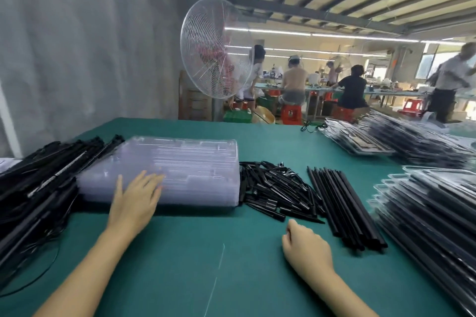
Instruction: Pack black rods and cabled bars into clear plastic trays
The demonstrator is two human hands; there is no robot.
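Note:
A thick stack of empty clear plastic trays (195, 162) lies on the green table, left of centre. My left hand (136, 201) rests flat against the stack's near side, fingers straight. To the right lie a heap of short black rods (275, 190) and a row of long black rods (345, 203). My right hand (304, 247) sits on the table near the long rods, fingers curled, holding nothing. A pile of black cabled bars (38, 183) fills the left edge.
Filled trays are stacked at the right edge (432, 216) and farther back (401, 136). The green table (195, 260) shows bare cloth between my arms. A standing fan (213, 49) and seated workers are beyond the table's far edge.

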